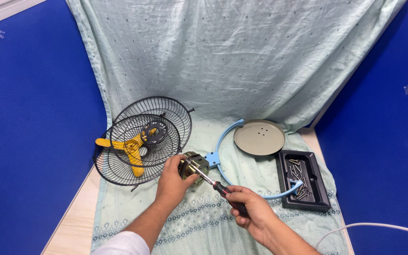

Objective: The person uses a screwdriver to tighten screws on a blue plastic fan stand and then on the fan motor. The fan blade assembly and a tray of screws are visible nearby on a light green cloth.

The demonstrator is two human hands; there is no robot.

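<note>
A small fan motor (195, 163) with a metal body lies on the pale green cloth (242, 61), attached to a light blue curved bracket (219, 146). My left hand (172, 182) grips the motor from the near side. My right hand (250, 212) is closed around the red and black handle of a screwdriver (219, 187). Its metal shaft points up and left, with the tip at the motor.
Two black wire fan grilles (142, 141) lie at the left with a yellow fan blade (129, 148) between them. A round grey base plate (259, 137) sits behind the bracket. A black tray (304, 180) holds several screws. Blue partitions (29, 132) stand on both sides. A white cable (378, 226) runs at lower right.
</note>
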